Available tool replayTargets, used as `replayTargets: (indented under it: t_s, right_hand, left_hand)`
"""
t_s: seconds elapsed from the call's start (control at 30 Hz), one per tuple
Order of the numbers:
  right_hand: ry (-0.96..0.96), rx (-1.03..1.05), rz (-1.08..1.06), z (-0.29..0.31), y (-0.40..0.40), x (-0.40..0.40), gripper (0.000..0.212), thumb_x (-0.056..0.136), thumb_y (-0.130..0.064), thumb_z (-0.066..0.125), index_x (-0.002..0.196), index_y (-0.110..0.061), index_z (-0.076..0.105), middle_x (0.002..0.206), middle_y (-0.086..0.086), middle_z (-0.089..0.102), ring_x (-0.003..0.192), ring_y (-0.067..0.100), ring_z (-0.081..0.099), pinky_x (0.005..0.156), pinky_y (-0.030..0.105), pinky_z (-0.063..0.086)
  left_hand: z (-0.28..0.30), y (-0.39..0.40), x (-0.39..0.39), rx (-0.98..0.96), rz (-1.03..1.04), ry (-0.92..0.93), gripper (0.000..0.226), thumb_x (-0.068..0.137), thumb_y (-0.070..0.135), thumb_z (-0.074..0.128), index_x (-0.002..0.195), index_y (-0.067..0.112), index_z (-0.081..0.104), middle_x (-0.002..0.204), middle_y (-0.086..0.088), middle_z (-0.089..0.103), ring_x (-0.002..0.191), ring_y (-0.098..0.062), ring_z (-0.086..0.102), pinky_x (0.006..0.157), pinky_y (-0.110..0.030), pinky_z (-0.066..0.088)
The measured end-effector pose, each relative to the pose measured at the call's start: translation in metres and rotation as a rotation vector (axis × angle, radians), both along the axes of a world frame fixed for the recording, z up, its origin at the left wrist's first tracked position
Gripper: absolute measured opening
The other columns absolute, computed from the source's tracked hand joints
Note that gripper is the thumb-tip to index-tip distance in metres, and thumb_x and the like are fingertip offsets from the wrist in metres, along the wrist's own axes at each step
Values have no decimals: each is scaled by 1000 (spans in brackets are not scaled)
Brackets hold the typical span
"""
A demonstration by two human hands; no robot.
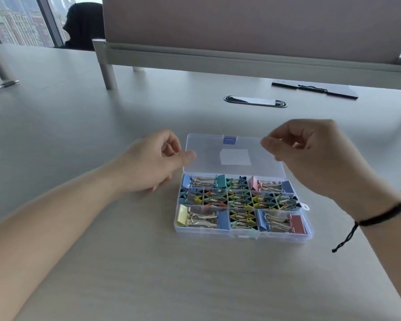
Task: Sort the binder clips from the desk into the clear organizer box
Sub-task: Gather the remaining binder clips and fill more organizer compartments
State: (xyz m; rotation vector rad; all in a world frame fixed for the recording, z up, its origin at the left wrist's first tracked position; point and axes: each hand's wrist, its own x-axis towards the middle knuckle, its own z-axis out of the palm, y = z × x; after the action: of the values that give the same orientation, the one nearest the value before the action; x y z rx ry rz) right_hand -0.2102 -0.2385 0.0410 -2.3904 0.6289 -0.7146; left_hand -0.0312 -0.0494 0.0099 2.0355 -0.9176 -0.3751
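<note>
The clear plastic organizer box (242, 210) lies on the pale grey desk (102, 251) with its transparent hinged lid (233, 156) folded back, and its compartments hold the coloured metal binder clips (239, 200), large ones in the outer cells and small ones in the middle row; no loose clip shows on the desk, so the sorting looks about done. The left hand (153, 163) pinches the lid's left edge with thumb and curled fingers, its heel near the desk; the right hand (308, 156) pinches the lid's right edge the same way. The lid should be light, thin and springy, best taken at both side edges and pressed at the blue latch tab (230, 140). The full box will likely be heavier and rattly. Well apart lie a black clipboard (315, 90), an oval cable grommet (255, 101) and a pen (2, 85); nothing blocks the lid.
</note>
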Motion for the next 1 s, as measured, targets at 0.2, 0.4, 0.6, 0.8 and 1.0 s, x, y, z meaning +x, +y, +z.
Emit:
replayTargets:
  t_s: [0.2,0.4,0.6,0.8,1.0]
  right_hand:
    - [249,464,-108,-23,-46,-6,28,86,-30,74,85,-2,72,60,11,66,49,21,50,42,24,39]
    - [134,506,-28,-35,-47,0,11,86,-13,74,96,-10,69,58,4,62,39,10,48,39,21,43]
    - [-72,325,-45,-41,-60,1,13,91,-18,69,101,-25,64,81,7,72,53,13,56,49,23,48]
    - [-176,339,2,-44,-67,-2,23,92,-29,67,77,-11,63,69,12,65,46,11,51,46,24,42]
    - [-223,64,132,-27,-53,-15,31,77,-50,69,80,-19,70,74,-16,70,69,1,64,62,11,45]
  left_hand:
    - [-12,-14,2,-100,129,128,43,85,21,75,120,22,51,83,0,72,44,-6,53,38,-19,39]
    - [-14,-38,5,-126,165,159,42,88,13,70,127,19,57,92,-2,73,65,-12,62,56,-22,44]
    - [-3,-66,1,-312,179,276,22,84,-2,64,100,13,64,84,-5,70,71,-16,61,60,-25,45]
    - [-2,-56,-5,-429,-8,192,14,87,-2,65,86,12,62,95,-11,76,96,-22,71,90,-43,52]
    - [16,-38,-17,-404,-291,-142,13,83,20,74,93,12,74,92,2,76,88,-12,70,78,-21,53]
